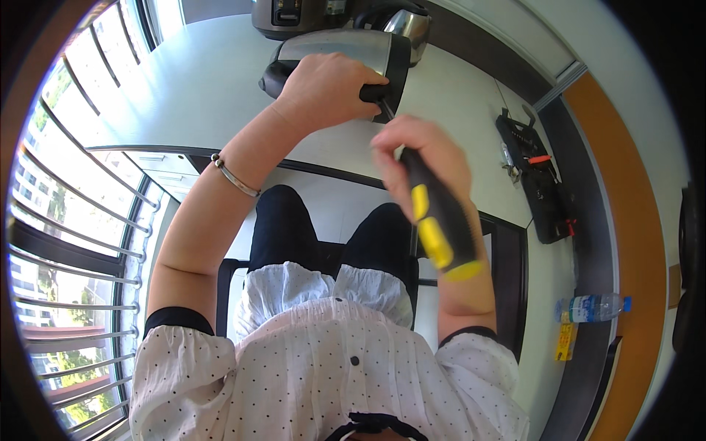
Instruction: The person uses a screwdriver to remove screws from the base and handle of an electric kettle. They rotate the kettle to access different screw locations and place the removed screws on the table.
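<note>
Seated person, white dotted blouse, dark trousers; forearms come up from the lower edge.

Right hand [423,158] closed round a black-and-yellow screwdriver [439,220], handle end toward the body, thin shaft running up and away to the black handle part of a toaster-like metal appliance [346,62]. Hand slightly blurred. Tip hidden behind the left hand's fingers; cannot tell whether it sits in a screw.

Left hand [323,88], metal bracelet at the wrist, wrapped shut over the appliance's black handle, pinning it to the white table [176,88]. Appliance lies near the table's front edge, just beyond the knees.

Judgement: to do this well, keep the shaft in line with the fastener, push along the shaft while turning, and keep the left hand pressing down so the body doesn't twist.

Farther right on the table: open black tool case [540,184], well apart. Beyond: a second steel appliance [404,22]. Water bottle [592,307] low at the right.
</note>
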Action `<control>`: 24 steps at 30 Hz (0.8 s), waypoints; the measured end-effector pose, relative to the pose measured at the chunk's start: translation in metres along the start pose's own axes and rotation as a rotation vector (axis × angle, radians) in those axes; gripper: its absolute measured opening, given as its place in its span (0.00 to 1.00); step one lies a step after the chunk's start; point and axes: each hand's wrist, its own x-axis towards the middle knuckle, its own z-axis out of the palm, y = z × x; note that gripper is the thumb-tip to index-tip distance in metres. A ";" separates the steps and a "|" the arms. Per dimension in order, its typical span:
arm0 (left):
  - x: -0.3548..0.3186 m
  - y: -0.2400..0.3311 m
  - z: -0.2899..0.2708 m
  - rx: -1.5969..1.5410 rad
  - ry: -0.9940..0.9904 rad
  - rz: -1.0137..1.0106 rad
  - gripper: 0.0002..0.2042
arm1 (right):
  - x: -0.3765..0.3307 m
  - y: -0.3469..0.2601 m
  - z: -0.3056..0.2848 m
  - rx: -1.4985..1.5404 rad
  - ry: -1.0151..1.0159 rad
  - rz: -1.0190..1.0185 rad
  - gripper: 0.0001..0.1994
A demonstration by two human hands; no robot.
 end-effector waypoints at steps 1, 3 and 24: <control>0.001 0.000 0.000 -0.016 0.020 0.008 0.17 | -0.001 -0.001 0.004 -0.074 -0.038 -0.039 0.15; 0.002 0.001 0.000 -0.039 0.040 0.013 0.17 | -0.007 0.005 0.008 -0.080 -0.136 -0.093 0.16; 0.002 0.001 0.000 -0.085 0.057 -0.014 0.18 | -0.032 -0.003 0.009 0.213 0.667 -0.034 0.04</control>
